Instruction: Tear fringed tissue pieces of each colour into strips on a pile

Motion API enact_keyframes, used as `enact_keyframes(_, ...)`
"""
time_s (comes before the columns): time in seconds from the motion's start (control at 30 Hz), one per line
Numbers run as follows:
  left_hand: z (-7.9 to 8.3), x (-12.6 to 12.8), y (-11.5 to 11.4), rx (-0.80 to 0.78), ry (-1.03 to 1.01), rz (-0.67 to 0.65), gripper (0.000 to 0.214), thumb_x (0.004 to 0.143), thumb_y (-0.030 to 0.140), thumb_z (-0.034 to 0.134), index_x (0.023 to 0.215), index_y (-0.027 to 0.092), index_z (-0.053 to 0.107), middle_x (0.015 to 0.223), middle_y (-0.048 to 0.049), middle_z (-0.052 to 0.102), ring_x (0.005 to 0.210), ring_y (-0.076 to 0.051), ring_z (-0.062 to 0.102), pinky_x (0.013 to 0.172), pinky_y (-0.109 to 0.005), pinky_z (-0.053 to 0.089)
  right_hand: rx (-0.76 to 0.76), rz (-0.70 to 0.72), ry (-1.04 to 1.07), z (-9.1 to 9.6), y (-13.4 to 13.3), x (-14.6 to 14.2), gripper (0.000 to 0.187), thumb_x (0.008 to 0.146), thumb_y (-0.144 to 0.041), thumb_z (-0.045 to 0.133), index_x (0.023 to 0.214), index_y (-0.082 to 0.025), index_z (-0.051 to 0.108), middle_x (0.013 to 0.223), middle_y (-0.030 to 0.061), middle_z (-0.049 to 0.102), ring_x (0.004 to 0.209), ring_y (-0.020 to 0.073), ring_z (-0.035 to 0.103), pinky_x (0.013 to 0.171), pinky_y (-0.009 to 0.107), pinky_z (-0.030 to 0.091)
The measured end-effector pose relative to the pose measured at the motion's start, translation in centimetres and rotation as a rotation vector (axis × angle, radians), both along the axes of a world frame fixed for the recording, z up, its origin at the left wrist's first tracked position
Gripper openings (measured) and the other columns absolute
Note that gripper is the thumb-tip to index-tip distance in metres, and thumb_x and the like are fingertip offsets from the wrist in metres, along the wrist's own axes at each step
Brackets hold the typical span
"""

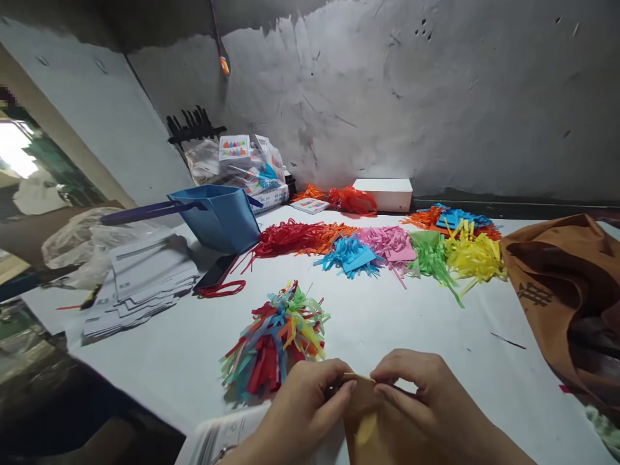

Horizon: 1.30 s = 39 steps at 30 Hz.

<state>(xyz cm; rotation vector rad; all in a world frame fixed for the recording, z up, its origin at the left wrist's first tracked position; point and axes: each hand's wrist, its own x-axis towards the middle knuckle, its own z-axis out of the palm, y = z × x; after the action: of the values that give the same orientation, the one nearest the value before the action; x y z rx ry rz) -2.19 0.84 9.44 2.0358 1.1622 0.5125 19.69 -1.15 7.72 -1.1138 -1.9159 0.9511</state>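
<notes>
At the bottom centre my left hand [317, 403] and my right hand [421, 391] pinch the top edge of a brown piece [372, 426], which looks like kraft paper or a paper bag. Thumb and forefinger of each hand are closed on that edge, a short gap apart. The lower part of the piece runs out of view, and a yellowish patch shows on it. Just beyond my left hand lies a multicoloured paper tassel bunch [278, 342] on the white tabletop [411, 323].
Behind lie coloured tassel bundles: red [290, 237], blue [351, 255], pink [387, 242], green [430, 253] and yellow [475, 252]. On the left are a blue bag [217, 219], a phone [216, 271] and stacked white cards [145, 278]. A brown cloth bag [557, 271] lies right.
</notes>
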Motion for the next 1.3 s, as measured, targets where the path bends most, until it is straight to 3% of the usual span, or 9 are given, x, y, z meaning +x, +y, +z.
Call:
enact_keyframes(0.13,-0.4,0.1,0.2,0.012,0.051,0.05,0.031,0.089,0.036,0.044,0.07,0.017,0.059,0.06,-0.0002,0.055,0.057,-0.014,0.047,0.054,-0.025,0.029,0.176,0.009,0.013,-0.7,-0.3,0.1,0.024,0.094,-0.015,0.052,0.101,-0.023,0.074,0.089,0.0042,0.066,0.079,0.0139,0.065,0.065,0.022,0.05)
enact_keyframes(0.37,-0.9,0.6,0.4,-0.012,0.095,0.105,0.034,0.092,0.04,0.038,0.064,0.022,0.04,0.059,0.0016,0.045,0.057,-0.015,0.042,0.055,-0.027,0.026,0.783,-0.215,-0.135,-2.5,-0.2,-0.6,0.02,0.09,-0.005,0.06,0.107,-0.013,0.067,0.08,0.006,0.06,0.075,0.0177,0.053,0.067,0.032,0.046)
enact_keyframes(0.63,-1.4,1.2,0.6,-0.028,0.097,0.112,0.031,0.091,0.038,0.038,0.064,0.022,0.039,0.06,0.0011,0.047,0.059,-0.016,0.044,0.057,-0.028,0.026,1.114,-0.202,-0.462,-2.9,-0.7,-0.7,0.028,0.098,-0.001,0.039,0.102,-0.002,0.067,0.077,0.0095,0.068,0.075,0.0188,0.06,0.087,0.04,0.043)
enact_keyframes(0.8,-1.5,1.3,0.8,0.026,0.116,0.136,0.032,0.093,0.036,0.039,0.065,0.022,0.042,0.06,0.0008,0.051,0.059,-0.016,0.047,0.057,-0.028,0.027,0.997,-0.192,-0.288,-2.6,-0.8,-1.0,0.018,0.097,-0.003,0.046,0.097,-0.008,0.063,0.077,0.0072,0.064,0.069,0.0152,0.057,0.074,0.033,0.046)
enact_keyframes(0.9,-2.0,1.3,1.7,0.071,0.128,0.168,0.034,0.094,0.035,0.04,0.064,0.022,0.046,0.057,0.0008,0.052,0.057,-0.017,0.05,0.056,-0.027,0.029,0.74,-0.169,-0.069,-1.8,-1.3,-0.5,0.011,0.095,-0.008,0.052,0.095,-0.017,0.058,0.079,0.0035,0.06,0.07,0.014,0.057,0.066,0.026,0.049)
enact_keyframes(1.0,-2.4,1.4,3.1,0.075,0.102,0.183,0.024,0.093,0.032,0.046,0.079,0.02,0.062,0.074,-0.0049,0.069,0.072,-0.023,0.064,0.066,-0.03,0.041,0.424,-0.317,0.103,-1.8,-2.3,-0.2,0.011,0.099,-0.022,0.052,0.109,-0.025,0.056,0.078,-0.0008,0.06,0.069,0.0127,0.059,0.055,0.019,0.047)
enact_keyframes(1.1,-2.3,1.7,4.1,0.102,0.039,0.226,0.037,0.092,0.034,0.053,0.124,0.017,0.059,0.125,-0.0157,0.069,0.109,-0.032,0.065,0.091,-0.04,0.046,0.17,-0.476,0.157,-3.5,-3.5,-1.1,0.058,0.096,-0.044,0.059,0.147,-0.03,0.035,0.094,0.0032,0.068,0.077,0.0168,0.065,0.04,0.017,0.041)
enact_keyframes(1.2,-1.0,2.0,4.0,0.136,-0.029,0.267,0.049,0.095,0.037,0.051,0.14,0.017,0.048,0.143,-0.0179,0.057,0.119,-0.032,0.059,0.099,-0.045,0.043,0.069,-0.456,0.179,-5.3,-4.6,-2.8,0.087,0.095,-0.057,0.057,0.16,-0.031,0.006,0.103,0.0045,0.072,0.085,0.0196,0.071,0.063,0.026,0.058)
enact_keyframes(1.3,1.2,1.5,3.1,0.064,-0.169,0.213,0.049,0.094,0.042,0.057,0.136,0.017,0.053,0.131,-0.0154,0.064,0.09,-0.024,0.064,0.086,-0.04,0.049,-0.002,-0.455,0.26,-5.0,-5.3,-3.4,0.082,0.1,-0.054,0.049,0.16,-0.028,-0.001,0.087,0.0003,0.073,0.074,0.0173,0.071,0.077,0.032,0.059)
